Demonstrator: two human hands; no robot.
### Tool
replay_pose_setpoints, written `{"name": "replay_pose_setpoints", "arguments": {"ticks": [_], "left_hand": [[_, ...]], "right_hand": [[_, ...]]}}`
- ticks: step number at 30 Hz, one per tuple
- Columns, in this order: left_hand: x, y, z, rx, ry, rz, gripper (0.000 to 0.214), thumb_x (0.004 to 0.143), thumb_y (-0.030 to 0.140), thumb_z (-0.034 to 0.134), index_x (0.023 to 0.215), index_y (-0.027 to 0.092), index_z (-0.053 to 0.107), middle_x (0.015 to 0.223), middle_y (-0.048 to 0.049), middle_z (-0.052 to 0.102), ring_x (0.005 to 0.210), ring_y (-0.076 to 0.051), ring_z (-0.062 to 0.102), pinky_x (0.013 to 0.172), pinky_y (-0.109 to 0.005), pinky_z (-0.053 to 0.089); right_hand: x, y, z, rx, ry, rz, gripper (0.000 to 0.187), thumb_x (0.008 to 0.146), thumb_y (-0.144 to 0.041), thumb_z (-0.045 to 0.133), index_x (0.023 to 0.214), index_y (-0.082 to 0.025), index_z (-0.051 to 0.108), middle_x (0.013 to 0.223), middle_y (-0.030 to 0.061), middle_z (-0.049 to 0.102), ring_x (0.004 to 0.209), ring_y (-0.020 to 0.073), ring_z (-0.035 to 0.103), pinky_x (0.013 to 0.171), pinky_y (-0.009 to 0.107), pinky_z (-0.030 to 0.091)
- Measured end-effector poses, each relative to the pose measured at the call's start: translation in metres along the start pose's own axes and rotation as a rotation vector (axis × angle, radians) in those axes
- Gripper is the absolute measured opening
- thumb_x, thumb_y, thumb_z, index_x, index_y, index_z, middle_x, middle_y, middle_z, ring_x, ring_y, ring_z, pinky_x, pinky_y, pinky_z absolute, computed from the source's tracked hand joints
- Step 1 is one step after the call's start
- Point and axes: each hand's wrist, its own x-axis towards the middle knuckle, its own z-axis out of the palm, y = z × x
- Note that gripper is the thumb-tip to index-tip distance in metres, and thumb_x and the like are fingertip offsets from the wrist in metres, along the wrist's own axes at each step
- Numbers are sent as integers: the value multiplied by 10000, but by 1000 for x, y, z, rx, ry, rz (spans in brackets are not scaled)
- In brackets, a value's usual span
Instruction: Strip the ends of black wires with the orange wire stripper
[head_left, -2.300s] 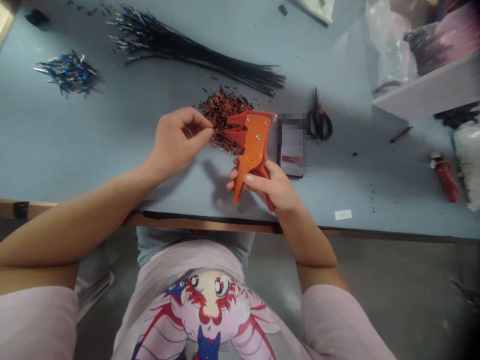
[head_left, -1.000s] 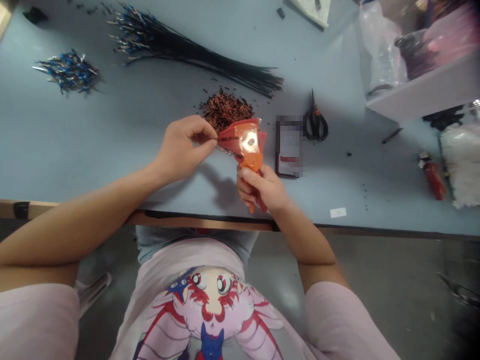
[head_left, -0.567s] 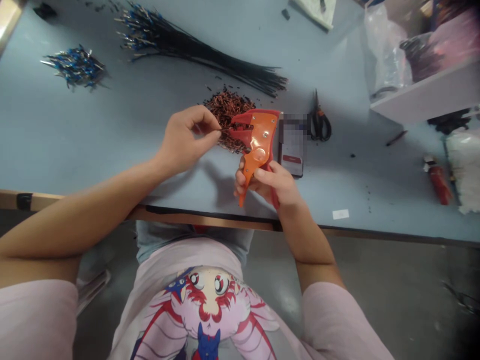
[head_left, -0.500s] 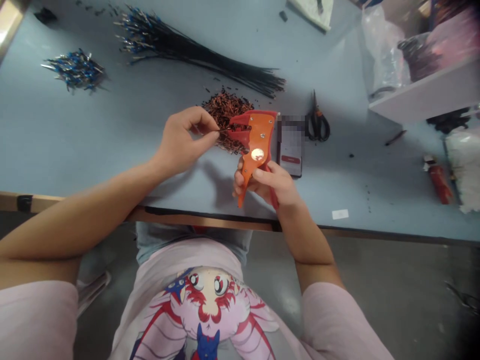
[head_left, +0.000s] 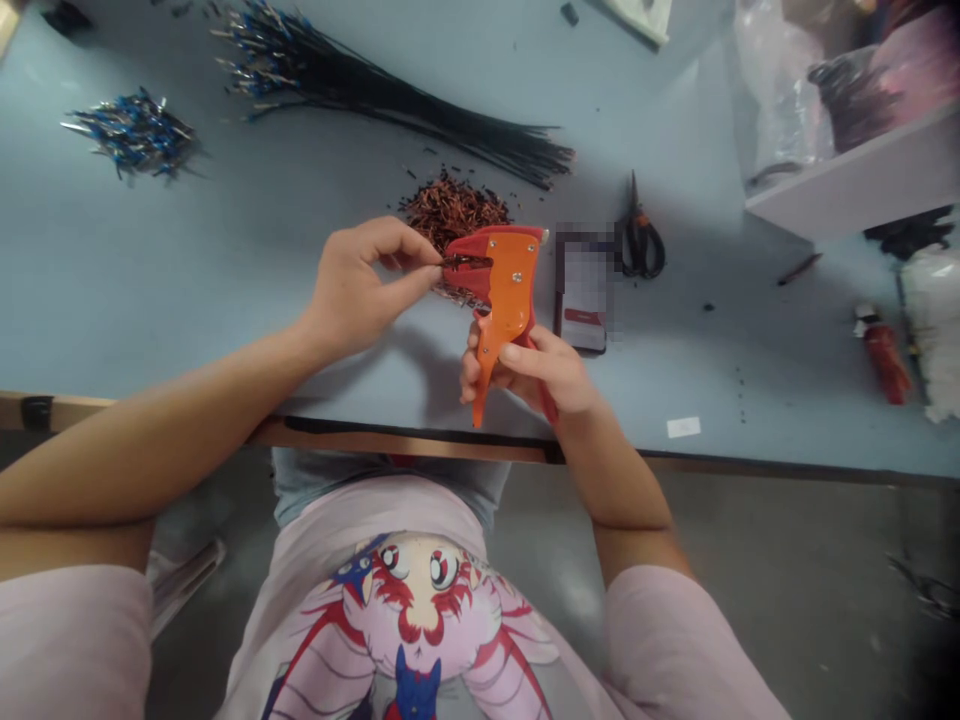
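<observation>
Blue table (head_left: 187, 290) underneath, the right hand (head_left: 553, 370) clasped the orange stripper (head_left: 511, 290) at centre, mouth toward nine o'clock, apparently so the left hand (head_left: 364, 290), pinching a thin wire (head_left: 445, 262), could meet it.

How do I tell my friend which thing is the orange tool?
On the blue-grey table, find the coppery pile near the middle. Partly in front of it, in the grip of the right hand, is the orange tool. Its bright orange body and red jaws set it apart from the dark scissors nearby.
</observation>
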Motion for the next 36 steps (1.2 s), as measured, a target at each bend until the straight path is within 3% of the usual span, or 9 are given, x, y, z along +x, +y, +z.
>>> {"name": "replay_pose_setpoints", "arguments": {"ticks": [12, 20, 26, 31, 33, 36], "left_hand": [[-1, 3, -1, 59, 11, 56, 73, 836, 277, 675, 764, 288, 676, 865, 5, 729, 887, -228, 661, 895, -463, 531], [-2, 6, -2, 91, 18, 45, 48, 833, 279, 683, 794, 284, 711, 856, 1, 731, 856, -222, 667, 867, -424, 547], [-1, -5, -1, 116, 1, 149, 85, 831, 245, 652, 750, 265, 667, 810, 3, 712, 804, -213, 653, 818, -410, 529], [0, -10, -1, 130, -16, 229, 76, 845, 228, 644, 776, 259, 647, 812, 7, 708, 792, -202, 651, 776, -390, 524], [0, -11, 0, 127, 3, 242, 72, 845, 225, 651, 779, 253, 651, 804, 4, 707, 781, -202, 650, 757, -387, 521], [2, -14, 0, 134, 25, 235, 65, 843, 216, 656, 788, 250, 666, 799, 4, 709, 777, -202, 648, 746, -388, 515]], "right_hand": [[0, 0, 2, -2, 22, 10, 362, 850, -457, 754, 970, -155, 595, 743, 12, 662, 634, 167, 684, 624, 340, 603], [0, -2, 5, 5, 52, 6, 345, 858, -466, 745, 890, -172, 566, 645, -32, 592, 528, 119, 596, 545, 295, 575], [3, -3, 11, -7, 64, -7, 429, 853, -508, 739, 724, -199, 471, 541, -84, 456, 388, 54, 411, 387, 209, 455], [3, -2, 10, -21, 69, -21, 453, 870, -500, 721, 679, -199, 442, 513, -98, 400, 352, 35, 338, 333, 181, 369], [5, 0, 6, 0, 48, -22, 410, 847, -503, 744, 741, -187, 506, 547, -81, 467, 384, 56, 425, 377, 207, 443], [7, 1, -1, 28, 18, -5, 455, 764, -524, 811, 942, -158, 606, 734, -1, 648, 592, 150, 658, 594, 331, 609]]}}
